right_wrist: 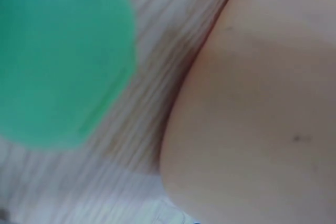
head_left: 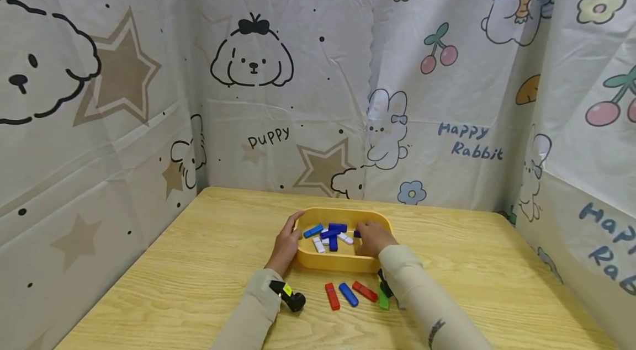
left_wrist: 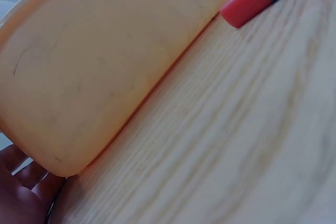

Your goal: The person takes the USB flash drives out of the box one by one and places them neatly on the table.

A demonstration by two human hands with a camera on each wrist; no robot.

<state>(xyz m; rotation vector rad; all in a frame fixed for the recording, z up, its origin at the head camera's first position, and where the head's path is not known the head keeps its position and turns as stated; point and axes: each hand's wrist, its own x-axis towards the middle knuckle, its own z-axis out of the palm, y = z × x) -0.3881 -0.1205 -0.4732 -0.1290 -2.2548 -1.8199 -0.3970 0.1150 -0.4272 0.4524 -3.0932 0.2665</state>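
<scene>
A yellow plastic bin [head_left: 338, 263] holds several small capped sticks shaped like USB drives: dark blue, light blue and white. At its left end my left hand [head_left: 285, 243] grips the wall, fingers along the outside and thumb at the rim. In the left wrist view, fingers [left_wrist: 31, 174] show behind the bin's corner. My right hand [head_left: 376, 238] reaches down inside the right end, fingers bent around a dark blue USB stick [head_left: 357, 233] that pokes out from them; most of that stick is hidden. The right wrist view shows only the bin's outer wall [right_wrist: 252, 108] and a blurred green stick [right_wrist: 63, 61].
On the wooden table [head_left: 199, 295] before the bin lie a red stick [head_left: 332, 296], a blue stick [head_left: 349, 294], another red stick [head_left: 365, 291] and a green stick [head_left: 383, 299]. The right forearm partly covers a grey piece [head_left: 401, 304]. Printed curtains surround the table.
</scene>
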